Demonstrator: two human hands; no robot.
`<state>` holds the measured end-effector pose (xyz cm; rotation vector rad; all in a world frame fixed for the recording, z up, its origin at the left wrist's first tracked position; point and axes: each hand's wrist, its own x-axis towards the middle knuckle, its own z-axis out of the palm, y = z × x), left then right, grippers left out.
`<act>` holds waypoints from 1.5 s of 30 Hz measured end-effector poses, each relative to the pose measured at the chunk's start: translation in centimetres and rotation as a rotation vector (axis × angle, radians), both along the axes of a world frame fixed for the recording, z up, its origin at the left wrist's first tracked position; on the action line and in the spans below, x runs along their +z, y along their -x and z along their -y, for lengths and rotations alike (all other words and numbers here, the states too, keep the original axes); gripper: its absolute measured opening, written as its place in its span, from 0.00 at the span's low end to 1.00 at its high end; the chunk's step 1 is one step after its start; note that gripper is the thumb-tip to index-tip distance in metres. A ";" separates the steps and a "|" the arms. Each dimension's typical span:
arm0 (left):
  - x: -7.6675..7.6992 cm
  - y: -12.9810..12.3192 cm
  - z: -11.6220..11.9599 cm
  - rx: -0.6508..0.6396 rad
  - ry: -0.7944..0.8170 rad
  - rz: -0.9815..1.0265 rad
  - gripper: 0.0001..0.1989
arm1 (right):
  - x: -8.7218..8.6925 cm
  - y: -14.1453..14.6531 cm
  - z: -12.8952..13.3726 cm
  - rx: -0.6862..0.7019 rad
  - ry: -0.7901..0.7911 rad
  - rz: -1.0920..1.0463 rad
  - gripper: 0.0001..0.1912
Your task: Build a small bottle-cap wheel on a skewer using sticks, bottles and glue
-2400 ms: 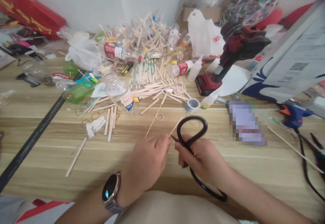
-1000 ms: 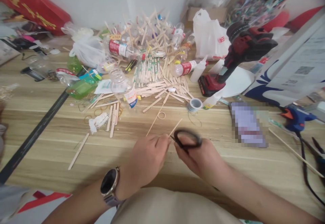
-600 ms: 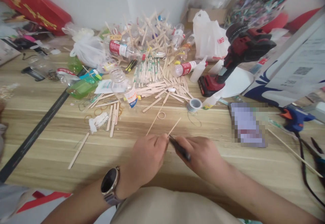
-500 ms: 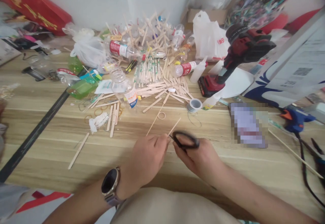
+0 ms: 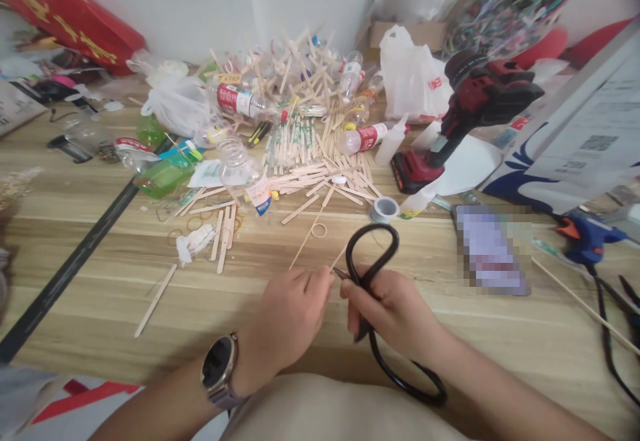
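Observation:
My left hand [image 5: 286,317], with a watch [image 5: 219,362] on its wrist, is closed with its fingertips pinched on a thin wooden stick [image 5: 339,257] that points up and away. My right hand [image 5: 397,311] grips black-handled scissors [image 5: 367,279] near the pivot, their two large handle loops spread wide apart. The tips of the scissors reach the stick beside my left fingertips; whether the blades touch it I cannot tell. Just beyond my left hand lie another thin stick [image 5: 306,244] and a small pale ring [image 5: 319,224]. What lies under my left fingers is hidden.
Flat wooden sticks [image 5: 310,177], plastic bottles [image 5: 257,191] and a white bag [image 5: 413,81] crowd the back. A spool [image 5: 385,209], glue bottle [image 5: 417,201], red power tool [image 5: 467,111], phone [image 5: 490,247] and blue glue gun [image 5: 590,234] stand or lie rightward. A black strip [image 5: 75,264] crosses the left side.
My right hand has turned the scissors, and the handle loops now stand far apart, one up and one toward me. My left hand stays nearly in place with the stick.

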<state>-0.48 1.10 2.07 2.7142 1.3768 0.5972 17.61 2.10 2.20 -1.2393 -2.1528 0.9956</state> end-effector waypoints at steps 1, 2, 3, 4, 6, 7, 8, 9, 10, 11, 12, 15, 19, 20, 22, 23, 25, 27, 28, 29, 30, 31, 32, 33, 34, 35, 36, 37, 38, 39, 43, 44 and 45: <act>0.0 0.0 0.0 0.003 -0.004 0.002 0.12 | 0.2 0.0 -0.1 0.017 0.079 -0.025 0.30; 0.0 0.0 -0.1 0.005 -0.006 0.005 0.12 | 0.2 0.0 -0.1 0.011 0.068 -0.021 0.29; -0.1 0.0 -0.1 0.006 -0.005 0.007 0.11 | 0.1 -0.1 -0.2 0.005 -0.010 0.011 0.27; -0.2 0.0 -0.1 0.005 0.005 0.009 0.11 | -0.2 -0.2 -0.2 -0.001 -0.134 0.066 0.23; -0.4 0.0 0.0 -0.005 0.030 0.012 0.10 | -0.7 -0.3 -0.2 0.013 -0.382 0.173 0.18; -0.4 0.0 0.1 -0.009 0.042 0.012 0.10 | -0.9 -0.4 -0.2 0.015 -0.432 0.188 0.17; -0.4 0.0 0.1 -0.010 0.050 0.014 0.10 | -0.9 -0.3 -0.2 0.002 -0.400 0.170 0.18; -0.4 0.0 0.1 -0.007 0.055 0.014 0.10 | -0.7 -0.2 -0.1 -0.032 -0.315 0.118 0.20; -0.4 0.0 0.1 0.000 0.054 0.012 0.10 | -0.5 -0.1 -0.1 -0.038 -0.158 0.062 0.22; -0.4 -0.1 0.1 0.009 0.052 0.008 0.10 | -0.2 0.0 -0.1 -0.018 -0.011 0.005 0.27; -0.3 -0.1 0.1 0.018 0.053 0.004 0.10 | 0.1 0.1 -0.1 0.001 0.073 -0.021 0.29; -0.2 -0.1 0.1 0.019 0.045 0.005 0.10 | -0.1 -0.1 -0.2 -0.001 -0.103 0.050 0.25; -0.2 -0.1 0.0 0.008 0.044 0.012 0.11 | -1.0 -0.3 -0.1 -0.023 -0.412 0.162 0.17; -0.2 -0.2 0.0 0.014 0.047 0.013 0.11 | -1.1 -0.2 0.0 -0.035 -0.364 0.137 0.18; -0.2 -0.2 0.0 0.025 0.048 0.022 0.11 | -0.8 0.1 0.1 -0.038 -0.132 0.038 0.23; -0.2 -0.2 0.0 0.028 0.048 0.027 0.11 | -0.6 0.2 0.2 -0.029 -0.025 -0.005 0.27; -0.1 -0.2 0.0 0.028 0.032 0.036 0.11 | -0.4 0.2 0.2 -0.024 -0.024 0.003 0.27; -0.1 -0.2 0.0 0.016 -0.003 0.036 0.12 | -0.5 0.0 0.1 -0.034 -0.233 0.086 0.21; 0.0 -0.3 0.1 0.013 -0.020 0.033 0.12 | -0.5 -0.1 0.1 -0.039 -0.330 0.118 0.18; 0.0 -0.3 0.0 0.010 -0.028 0.029 0.12 | -0.5 -0.1 0.0 -0.041 -0.360 0.125 0.18; 0.1 -0.3 0.0 0.007 -0.026 0.028 0.12 | -0.4 -0.1 0.0 -0.040 -0.321 0.104 0.19; 0.1 -0.3 0.0 0.008 -0.017 0.030 0.12 | -0.3 -0.1 0.0 -0.036 -0.222 0.063 0.22; 0.2 -0.4 0.0 0.010 -0.010 0.035 0.12 | -0.2 -0.1 0.0 -0.028 -0.112 0.018 0.26; 0.2 -0.4 0.0 0.012 -0.001 0.041 0.13 | 0.0 -0.1 -0.1 -0.019 -0.023 -0.022 0.28; 0.2 -0.4 0.0 0.013 0.007 0.047 0.12 | 0.0 -0.1 -0.1 -0.014 0.012 -0.041 0.29; 0.2 -0.4 0.0 0.012 0.011 0.052 0.12 | 0.1 -0.2 -0.2 -0.009 -0.026 -0.029 0.27; 0.2 -0.5 0.0 0.012 0.010 0.053 0.12 | 0.0 -0.3 -0.3 0.001 -0.121 0.010 0.24; 0.2 -0.5 0.0 0.009 0.011 0.052 0.12 | -0.1 -0.5 -0.3 0.013 -0.239 0.066 0.21; 0.2 -0.5 0.0 0.004 0.010 0.051 0.12 | -0.1 -0.6 -0.4 0.027 -0.343 0.118 0.19; 0.2 -0.5 0.0 0.000 0.008 0.051 0.12 | -0.2 -0.7 -0.5 0.040 -0.382 0.139 0.18; 0.3 -0.5 -0.1 0.006 0.004 0.050 0.13 | 0.3 -0.5 -0.4 0.007 0.007 -0.035 0.28; 0.3 -0.5 -0.1 0.008 0.001 0.050 0.13 | 0.3 -0.3 -0.4 0.005 0.098 -0.076 0.30; 0.3 -0.5 -0.1 0.009 0.001 0.051 0.13 | 0.3 -0.2 -0.3 -0.001 0.135 -0.094 0.31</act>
